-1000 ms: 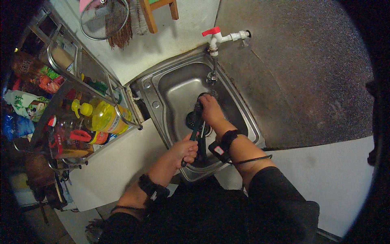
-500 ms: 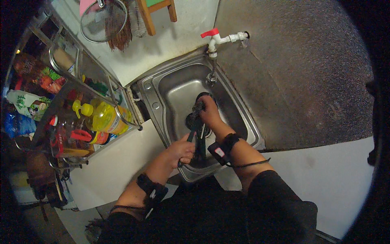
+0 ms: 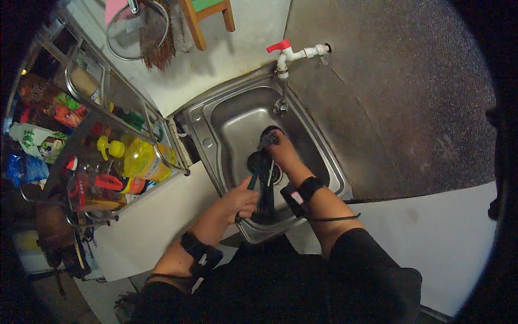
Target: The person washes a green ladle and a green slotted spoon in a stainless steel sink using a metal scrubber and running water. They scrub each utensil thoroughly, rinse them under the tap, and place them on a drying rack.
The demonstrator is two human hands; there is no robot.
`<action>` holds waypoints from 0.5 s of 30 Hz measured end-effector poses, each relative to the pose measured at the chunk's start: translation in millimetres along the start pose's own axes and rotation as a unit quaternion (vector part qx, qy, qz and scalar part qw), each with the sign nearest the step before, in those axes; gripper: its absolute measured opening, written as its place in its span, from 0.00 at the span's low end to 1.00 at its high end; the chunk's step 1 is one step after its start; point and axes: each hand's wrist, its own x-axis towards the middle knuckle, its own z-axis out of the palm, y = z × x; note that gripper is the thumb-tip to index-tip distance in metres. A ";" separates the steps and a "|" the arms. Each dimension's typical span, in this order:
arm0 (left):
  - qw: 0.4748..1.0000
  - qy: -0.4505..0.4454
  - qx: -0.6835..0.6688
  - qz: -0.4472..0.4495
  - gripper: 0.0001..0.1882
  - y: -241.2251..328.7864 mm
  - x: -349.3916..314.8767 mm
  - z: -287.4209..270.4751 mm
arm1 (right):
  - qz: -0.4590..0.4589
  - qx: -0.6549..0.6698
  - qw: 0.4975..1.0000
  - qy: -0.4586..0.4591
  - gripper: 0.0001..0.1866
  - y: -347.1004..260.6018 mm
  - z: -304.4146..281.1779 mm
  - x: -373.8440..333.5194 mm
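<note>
Over a steel sink (image 3: pixel 231 117), my left hand (image 3: pixel 243 201) is closed around the handle of a long dark utensil (image 3: pixel 253 181). The shaft slants up toward my right hand; its far end is partly hidden, so I cannot tell its kind. My right hand (image 3: pixel 283 151) is closed on a grey mesh scouring pad (image 3: pixel 267 140), pressed on the dark utensil near a black rounded end (image 3: pixel 271 129). Below them, in the basin, lie other dark long-handled utensils (image 3: pixel 266 201), one with a round dark head (image 3: pixel 253 160), beside the drain (image 3: pixel 277 174).
A white tap (image 3: pixel 283 56) with a red lever stands over the sink's far edge. On the left, a metal rack (image 3: pixel 137 102) holds a yellow pump bottle (image 3: pixel 143 158) and several other bottles. A mesh strainer (image 3: pixel 121 38) hangs on the back wall.
My right hand has shifted slightly with the scouring pad along the utensil. My left hand keeps its hold on the handle in nearly the same place.
</note>
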 end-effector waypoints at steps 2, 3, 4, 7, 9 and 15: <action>1.000 -0.013 -0.025 0.002 0.35 2.8 0.5 2.3 | -0.193 -0.063 0.979 0.027 0.13 -11.0 -3.4 7.7; 0.999 -0.038 -0.030 0.005 0.35 4.6 0.1 3.5 | -0.283 -0.098 0.953 0.043 0.12 -16.7 -6.1 9.4; 0.997 -0.062 -0.036 0.007 0.35 6.2 -0.6 4.8 | -0.297 -0.163 0.940 0.038 0.12 -21.8 -9.7 9.5; 0.998 -0.040 0.021 0.033 0.35 11.0 -5.5 5.8 | -0.296 -0.295 0.908 0.020 0.12 -31.0 -17.5 6.0; 0.998 -0.016 0.056 0.029 0.36 13.1 -7.5 5.1 | -0.195 -0.314 0.929 -0.003 0.12 -29.3 -18.0 2.0; 0.997 0.011 0.074 0.028 0.33 19.2 -5.6 -1.6 | -0.010 -0.112 0.993 0.015 0.17 -10.4 -3.6 2.8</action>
